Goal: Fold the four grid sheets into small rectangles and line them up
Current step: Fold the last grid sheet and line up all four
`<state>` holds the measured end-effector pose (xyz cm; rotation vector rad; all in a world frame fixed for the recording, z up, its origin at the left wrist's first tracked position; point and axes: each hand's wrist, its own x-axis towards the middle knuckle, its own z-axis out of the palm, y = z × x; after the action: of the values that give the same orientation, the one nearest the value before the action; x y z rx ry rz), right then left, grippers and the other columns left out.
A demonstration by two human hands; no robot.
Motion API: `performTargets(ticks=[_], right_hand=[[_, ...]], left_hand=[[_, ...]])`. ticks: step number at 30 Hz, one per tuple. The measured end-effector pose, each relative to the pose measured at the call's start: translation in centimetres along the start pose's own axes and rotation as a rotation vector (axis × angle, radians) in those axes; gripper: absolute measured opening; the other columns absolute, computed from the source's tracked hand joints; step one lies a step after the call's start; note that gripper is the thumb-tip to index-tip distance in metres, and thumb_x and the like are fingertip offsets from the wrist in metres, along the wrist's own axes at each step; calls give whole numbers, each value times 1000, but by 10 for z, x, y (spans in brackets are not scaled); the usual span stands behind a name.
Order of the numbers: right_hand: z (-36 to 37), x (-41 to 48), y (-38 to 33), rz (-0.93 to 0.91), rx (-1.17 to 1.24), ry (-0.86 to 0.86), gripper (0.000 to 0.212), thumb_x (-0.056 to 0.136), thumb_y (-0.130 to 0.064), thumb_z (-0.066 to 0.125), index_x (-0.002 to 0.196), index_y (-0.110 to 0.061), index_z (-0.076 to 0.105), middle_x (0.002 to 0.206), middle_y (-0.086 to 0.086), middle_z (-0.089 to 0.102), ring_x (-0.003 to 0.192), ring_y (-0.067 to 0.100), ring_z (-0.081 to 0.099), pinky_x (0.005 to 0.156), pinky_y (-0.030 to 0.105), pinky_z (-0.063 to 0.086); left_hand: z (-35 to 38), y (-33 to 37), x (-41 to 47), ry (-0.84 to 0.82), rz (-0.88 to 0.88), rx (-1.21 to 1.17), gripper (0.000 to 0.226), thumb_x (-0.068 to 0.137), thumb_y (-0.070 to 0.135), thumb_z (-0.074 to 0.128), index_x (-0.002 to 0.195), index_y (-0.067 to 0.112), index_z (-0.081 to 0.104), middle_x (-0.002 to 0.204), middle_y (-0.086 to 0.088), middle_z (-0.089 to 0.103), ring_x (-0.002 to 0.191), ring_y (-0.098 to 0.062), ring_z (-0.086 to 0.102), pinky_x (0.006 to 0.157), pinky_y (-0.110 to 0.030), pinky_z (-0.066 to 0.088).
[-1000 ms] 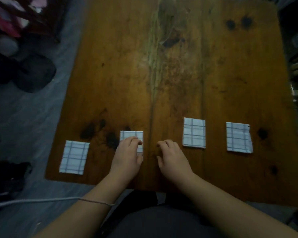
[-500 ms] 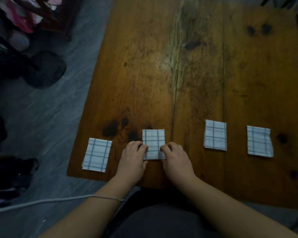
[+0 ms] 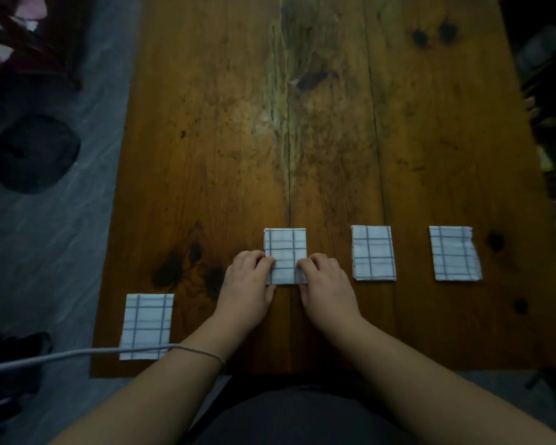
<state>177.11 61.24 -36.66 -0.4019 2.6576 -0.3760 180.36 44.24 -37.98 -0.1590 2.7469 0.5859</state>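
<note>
Brown wood fills most of what I see: a worn table [image 3: 334,139] with dark knots and a pale scuffed streak up its middle, and grey floor [image 3: 61,236] off to the left. Four folded grid sheets lie on it near my edge. My left hand [image 3: 247,284] and my right hand [image 3: 328,284] sit on either side of the second sheet [image 3: 286,248], with the fingertips pressed on its lower corners, so both hands are pinning that sheet flat to the wood. The third sheet [image 3: 373,253] and the fourth sheet [image 3: 454,253] lie to the right, apart from each other, about level with the one I hold. The first sheet [image 3: 146,326] lies far to the left and lower down, close to the table's front edge. A thin grey cord [image 3: 77,354] crosses its bottom and runs over my left wrist.
</note>
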Motion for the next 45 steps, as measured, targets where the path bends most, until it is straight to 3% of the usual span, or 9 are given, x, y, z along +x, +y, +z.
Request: performTargets(ticks=[21, 35, 45], right_hand=[[-1, 6, 11, 46, 5, 29, 40, 96, -35, 58, 134, -32, 46, 137, -6, 46, 123, 15, 43, 103, 34, 41], [0, 12, 19, -5, 14, 28, 38, 95, -34, 59, 131, -32, 47, 132, -8, 48, 115, 12, 45, 94, 29, 42], [-7, 5, 14, -52, 28, -1, 47, 95, -37, 59, 139, -34, 41, 141, -7, 42, 126, 13, 41, 104, 32, 40]], left_hand=[[5, 9, 12, 5, 13, 4, 51, 94, 34, 61, 142, 29, 45, 149, 3, 40, 141, -17, 29, 118, -37, 27], [6, 7, 8, 18, 17, -12, 44, 96, 32, 59, 139, 29, 49, 144, 6, 45, 137, -14, 33, 116, -35, 28], [-4, 1, 2, 35, -31, -35, 50, 95, 31, 61, 142, 30, 46, 146, 7, 43, 139, -14, 32, 117, -34, 27]])
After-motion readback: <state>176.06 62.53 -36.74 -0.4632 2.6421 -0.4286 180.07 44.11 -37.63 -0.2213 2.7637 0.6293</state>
